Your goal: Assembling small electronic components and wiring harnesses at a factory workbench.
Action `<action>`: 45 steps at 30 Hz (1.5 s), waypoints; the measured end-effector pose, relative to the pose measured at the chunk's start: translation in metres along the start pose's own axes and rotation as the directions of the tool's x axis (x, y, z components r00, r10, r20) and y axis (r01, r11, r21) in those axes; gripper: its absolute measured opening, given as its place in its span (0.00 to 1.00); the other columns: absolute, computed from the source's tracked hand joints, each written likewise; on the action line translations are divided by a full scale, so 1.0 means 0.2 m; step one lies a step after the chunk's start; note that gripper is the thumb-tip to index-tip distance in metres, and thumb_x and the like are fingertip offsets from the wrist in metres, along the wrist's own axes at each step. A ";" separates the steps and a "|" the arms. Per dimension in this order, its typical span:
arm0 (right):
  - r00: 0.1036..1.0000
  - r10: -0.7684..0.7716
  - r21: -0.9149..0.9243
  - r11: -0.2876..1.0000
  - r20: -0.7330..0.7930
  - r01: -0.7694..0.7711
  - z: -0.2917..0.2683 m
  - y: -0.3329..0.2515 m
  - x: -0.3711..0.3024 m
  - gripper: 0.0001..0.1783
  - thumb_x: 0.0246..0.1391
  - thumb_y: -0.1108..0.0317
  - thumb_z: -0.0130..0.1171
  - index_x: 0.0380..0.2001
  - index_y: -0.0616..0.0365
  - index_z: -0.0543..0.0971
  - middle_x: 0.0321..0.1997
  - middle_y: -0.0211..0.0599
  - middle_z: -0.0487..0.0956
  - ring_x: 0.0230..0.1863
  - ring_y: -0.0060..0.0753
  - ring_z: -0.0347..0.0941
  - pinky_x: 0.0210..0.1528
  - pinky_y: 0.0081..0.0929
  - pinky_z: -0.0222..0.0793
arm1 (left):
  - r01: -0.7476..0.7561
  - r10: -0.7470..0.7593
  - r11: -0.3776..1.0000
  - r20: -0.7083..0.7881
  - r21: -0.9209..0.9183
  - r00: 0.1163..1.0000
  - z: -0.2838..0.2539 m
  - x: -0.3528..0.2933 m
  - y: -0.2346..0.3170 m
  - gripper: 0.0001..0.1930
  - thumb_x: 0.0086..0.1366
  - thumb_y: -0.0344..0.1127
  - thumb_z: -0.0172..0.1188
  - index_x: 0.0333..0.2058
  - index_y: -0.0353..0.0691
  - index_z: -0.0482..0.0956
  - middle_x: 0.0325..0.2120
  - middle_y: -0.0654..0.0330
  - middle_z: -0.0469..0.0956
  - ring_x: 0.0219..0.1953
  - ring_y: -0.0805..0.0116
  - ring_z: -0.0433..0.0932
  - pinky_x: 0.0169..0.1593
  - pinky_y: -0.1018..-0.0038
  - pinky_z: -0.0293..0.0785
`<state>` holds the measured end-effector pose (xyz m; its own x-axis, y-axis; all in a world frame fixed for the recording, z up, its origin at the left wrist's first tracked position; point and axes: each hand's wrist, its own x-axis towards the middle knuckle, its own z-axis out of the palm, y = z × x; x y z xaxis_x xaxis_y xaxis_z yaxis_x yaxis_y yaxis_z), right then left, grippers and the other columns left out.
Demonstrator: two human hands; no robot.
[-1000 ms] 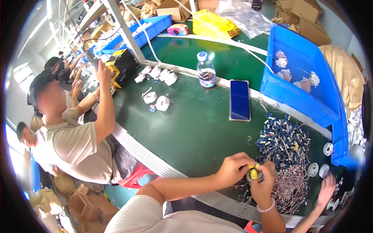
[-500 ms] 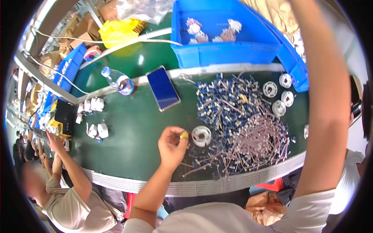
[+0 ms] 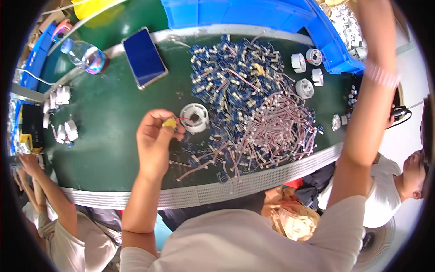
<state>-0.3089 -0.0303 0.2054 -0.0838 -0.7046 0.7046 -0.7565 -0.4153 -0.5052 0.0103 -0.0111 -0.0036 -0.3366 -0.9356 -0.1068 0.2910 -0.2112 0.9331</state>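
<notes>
Dark green tabletop (image 3: 104, 156), edged on the near side by a white perforated strip (image 3: 104, 198), spreads under and around the left hand (image 3: 153, 143). Far to the left of its fingers, a co-worker's bare forearm (image 3: 56, 192) reaches toward a black-and-yellow box (image 3: 32, 128); nearer, but still well apart, lie small white round plastic parts (image 3: 70, 130) in two loose groups. Beyond the fingers, on the left, stands or leans a clear plastic bottle with a blue cap (image 3: 86, 56), then a flat phone with a dark blue screen (image 3: 144, 59). Those fingers are pinched together, a bit of yellow covering (image 3: 170, 122) at their tips, on a thin red wire (image 3: 183, 119). Its other end runs into a white plastic ring (image 3: 194, 119), which lies on the tabletop just right of the fingertips. Right of that ring spreads a heap of small blue circuit boards (image 3: 235, 81), merging into a tangle of pinkish wires (image 3: 281, 131). Farther right are more white round parts (image 3: 304, 89), near a blue plastic bin (image 3: 240, 14). Rightmost, the right hand (image 3: 375, 20) is raised above a pink wristband (image 3: 382, 76); its fingers are cut off, so their state cannot be told.
</notes>
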 end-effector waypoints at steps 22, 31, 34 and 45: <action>0.850 0.497 0.314 0.791 0.173 -0.526 0.42 -0.13 -0.99 0.07 0.53 0.81 0.50 0.36 0.63 0.71 0.46 0.43 0.73 0.35 0.25 0.70 0.38 0.17 0.67 | -0.098 0.153 0.978 0.313 -0.184 0.938 0.03 -0.04 -0.09 0.11 0.59 0.16 0.51 0.38 0.33 0.77 0.36 0.59 0.72 0.37 0.72 0.76 0.41 0.78 0.77; 0.880 -0.238 -0.077 0.953 0.412 0.293 0.70 -0.23 -0.99 0.08 0.42 0.81 0.58 0.29 0.68 0.72 0.40 0.49 0.74 0.39 0.51 0.72 0.41 0.40 0.71 | 0.036 0.014 0.985 0.279 -0.171 0.960 0.01 -0.05 -0.11 0.10 0.53 0.16 0.60 0.35 0.32 0.77 0.36 0.59 0.73 0.40 0.71 0.75 0.43 0.77 0.76; 0.870 -0.280 -0.042 0.945 0.405 0.324 0.71 -0.22 -0.98 0.06 0.42 0.82 0.56 0.28 0.69 0.73 0.40 0.48 0.75 0.40 0.52 0.72 0.42 0.40 0.71 | -0.171 0.167 0.985 0.265 -0.007 0.950 0.00 -0.03 -0.12 0.10 0.51 0.16 0.59 0.34 0.32 0.77 0.35 0.59 0.73 0.38 0.72 0.74 0.39 0.79 0.73; 0.951 0.097 0.199 0.967 0.293 -0.160 0.74 -0.20 -0.99 0.11 0.38 0.76 0.63 0.30 0.59 0.77 0.28 0.35 0.74 0.29 0.38 0.69 0.33 0.33 0.61 | -0.152 0.134 0.986 0.216 0.067 0.967 0.01 -0.04 -0.02 0.13 0.54 0.15 0.54 0.38 0.31 0.77 0.39 0.56 0.73 0.42 0.69 0.74 0.45 0.76 0.73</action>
<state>-0.1664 0.0406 0.0118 0.0372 -0.8793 0.4749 -0.5885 -0.4034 -0.7007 0.0097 -0.0013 -0.0057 -0.4801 -0.8719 0.0963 0.2780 -0.0472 0.9594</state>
